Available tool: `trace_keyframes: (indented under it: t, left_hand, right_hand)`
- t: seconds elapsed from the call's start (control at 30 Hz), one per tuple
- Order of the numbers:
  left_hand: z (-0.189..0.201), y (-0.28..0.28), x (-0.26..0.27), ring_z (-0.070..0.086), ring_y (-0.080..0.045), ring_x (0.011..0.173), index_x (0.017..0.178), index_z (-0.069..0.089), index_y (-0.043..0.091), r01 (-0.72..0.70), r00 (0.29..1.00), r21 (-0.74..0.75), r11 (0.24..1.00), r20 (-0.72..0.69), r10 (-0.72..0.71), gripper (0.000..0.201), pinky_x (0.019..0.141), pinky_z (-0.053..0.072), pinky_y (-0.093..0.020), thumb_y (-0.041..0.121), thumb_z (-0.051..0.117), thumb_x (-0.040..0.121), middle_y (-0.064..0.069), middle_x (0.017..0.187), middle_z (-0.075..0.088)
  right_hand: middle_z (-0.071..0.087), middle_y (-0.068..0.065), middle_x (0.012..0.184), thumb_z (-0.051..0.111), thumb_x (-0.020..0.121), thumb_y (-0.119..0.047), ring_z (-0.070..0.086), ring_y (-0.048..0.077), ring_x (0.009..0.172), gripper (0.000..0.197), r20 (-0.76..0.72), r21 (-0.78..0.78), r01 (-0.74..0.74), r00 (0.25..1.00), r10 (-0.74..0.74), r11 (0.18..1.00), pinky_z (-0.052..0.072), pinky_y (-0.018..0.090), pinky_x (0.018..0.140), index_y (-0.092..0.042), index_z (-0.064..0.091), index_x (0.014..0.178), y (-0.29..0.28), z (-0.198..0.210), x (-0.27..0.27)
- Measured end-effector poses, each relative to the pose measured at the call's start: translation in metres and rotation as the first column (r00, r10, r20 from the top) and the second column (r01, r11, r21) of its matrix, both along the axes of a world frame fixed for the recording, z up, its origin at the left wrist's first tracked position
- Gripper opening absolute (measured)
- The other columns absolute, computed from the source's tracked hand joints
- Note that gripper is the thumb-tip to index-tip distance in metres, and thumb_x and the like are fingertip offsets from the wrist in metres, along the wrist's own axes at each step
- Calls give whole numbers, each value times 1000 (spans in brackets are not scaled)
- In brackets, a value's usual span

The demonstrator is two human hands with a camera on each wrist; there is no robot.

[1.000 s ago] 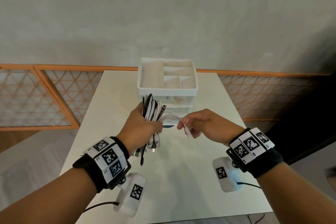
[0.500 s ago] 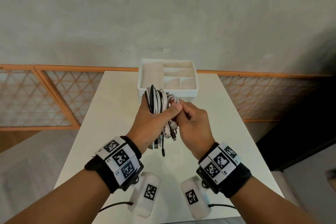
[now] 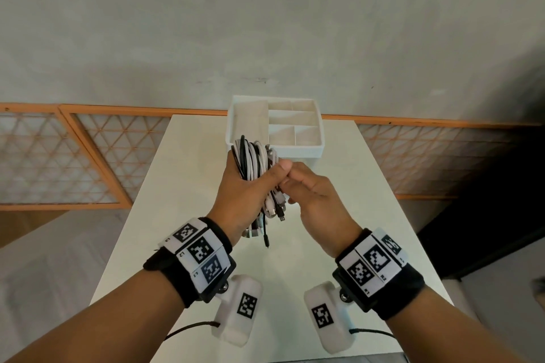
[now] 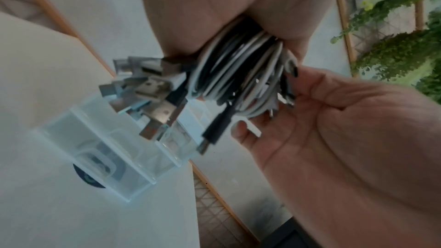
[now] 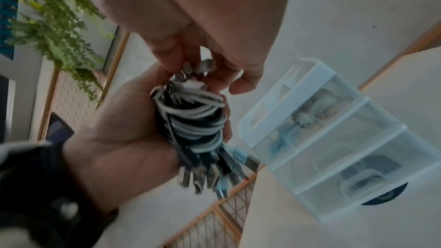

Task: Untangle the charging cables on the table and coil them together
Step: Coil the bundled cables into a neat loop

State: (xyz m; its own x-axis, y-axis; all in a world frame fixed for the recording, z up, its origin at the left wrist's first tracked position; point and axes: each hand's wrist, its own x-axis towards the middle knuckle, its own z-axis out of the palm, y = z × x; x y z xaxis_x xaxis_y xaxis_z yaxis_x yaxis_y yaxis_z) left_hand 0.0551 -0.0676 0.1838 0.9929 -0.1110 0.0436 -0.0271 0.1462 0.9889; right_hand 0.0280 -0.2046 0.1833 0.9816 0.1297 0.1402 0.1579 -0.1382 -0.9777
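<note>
I see my left hand (image 3: 246, 188) wrapped around the bundle of charging cables (image 3: 256, 163), fingers and thumb curled tight about its middle, so the black and white loops stand up out of the fist and the plug ends (image 3: 267, 216) hang down below it. The bundle is held in the air above the white table (image 3: 188, 174), just in front of the drawer organizer (image 3: 306, 148), with its top loops overlapping the organizer's near wall in the head view.

My right hand (image 3: 314, 194) is pressed against the left, on the side of the bundle away from the organizer's left edge. In the right wrist view its fingertips (image 5: 177, 63) pinch a few small connector ends (image 5: 198, 68) at the top of the coil (image 5: 190, 118), thumb and forefinger closed on them. The left wrist view shows the same hand (image 4: 322, 120) cupped under the coil (image 4: 238, 74), with the fingers curled in toward the loose ends.

From the left wrist view a fan of flat metal USB plugs (image 4: 152, 90) sticks out beside the coil toward the organizer (image 4: 100, 157), and one black connector (image 4: 216, 127) dangles lowest.

The organizer stands at the far end of the table from me. Its top tray is split into open compartments and it has clear drawers (image 5: 334, 139) below, holding some pale items that I cannot make out. A dark round disc (image 5: 381, 197) pokes out from under its base.

Both wrists carry black bands with printed square markers (image 3: 203, 250), and a white camera housing (image 3: 240, 308) hangs beneath each.
</note>
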Motion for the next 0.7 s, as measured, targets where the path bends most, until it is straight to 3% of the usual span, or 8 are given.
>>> trace_keyframes:
  t: [0.1, 0.2, 0.27, 0.37, 0.43, 0.53, 0.63, 0.7]
  left_hand:
    - [-1, 0, 1, 70, -41, 94, 119, 55, -1, -26, 998, -50, 998, -50, 23, 73, 76, 60, -53, 46, 83, 70, -25, 104, 68]
    - [-5, 5, 0, 66, -33, 70, 105, 57, -2, 21, 993, -111, 994, -110, -33, 50, 63, 54, -40, 32, 79, 77, -17, 80, 65]
    - [-5, 6, -3, 61, -29, 59, 95, 60, 0, 62, 988, -139, 988, -134, -81, 30, 60, 51, -37, 23, 72, 80, -16, 69, 60]
    - [0, 6, -8, 65, -30, 61, 88, 68, -1, 95, 984, -156, 983, -133, -117, 12, 60, 53, -36, 9, 63, 91, -19, 71, 65]
    - [2, 7, -8, 66, -31, 66, 88, 70, -5, 119, 982, -165, 979, -123, -140, 17, 60, 54, -34, 5, 57, 94, -22, 74, 67]
    - [5, 8, -7, 66, -33, 71, 105, 58, -17, 108, 981, -207, 972, -135, -138, 32, 63, 57, -38, 9, 66, 89, -25, 82, 64]
    - [5, 10, -5, 66, -31, 76, 109, 61, -12, 64, 980, -245, 967, -170, -108, 37, 64, 59, -38, 14, 72, 84, -24, 89, 61]
    - [6, 12, -5, 67, -29, 74, 110, 60, -13, 67, 975, -264, 962, -187, -119, 38, 63, 59, -37, 14, 69, 85, -23, 89, 62]
  right_hand:
    - [47, -3, 98, 47, 96, -15, 51, -3, 84, 21, -3, -7, -68, 998, 68, 998, 43, 9, 77, -15, 67, 98, 4, -3, 0]
    - [52, -7, 89, 55, 101, -9, 53, -2, 76, 18, 36, -149, -70, 996, 76, 986, 42, 14, 77, -10, 73, 97, -6, -2, 3]
    - [59, -15, 74, 63, 96, -5, 53, 0, 66, 16, 13, -98, -29, 999, 30, 995, 41, 15, 69, -13, 77, 95, -11, 1, 6]
    - [68, -12, 65, 70, 89, 0, 54, 3, 52, 17, 19, -3, 41, 999, -41, 999, 44, 15, 57, -5, 78, 103, -8, 3, 7]
    - [73, -4, 72, 73, 88, -1, 54, 9, 49, 17, 41, 2, 85, 996, -85, 996, 48, 23, 55, -11, 80, 100, -4, 2, 8]
    - [70, 2, 82, 75, 87, -6, 61, 15, 62, 18, 111, -24, 141, 984, -138, 990, 56, 34, 61, -22, 82, 93, 3, -4, 8]
    - [60, 9, 78, 73, 91, -16, 59, 22, 72, 14, 190, -165, 127, 977, -95, 978, 52, 34, 70, -22, 81, 99, 2, -5, 8]
    - [60, 2, 73, 70, 93, -13, 57, 17, 71, 15, 145, -195, 44, 989, -16, 980, 49, 30, 71, -17, 80, 103, -3, -1, 9]
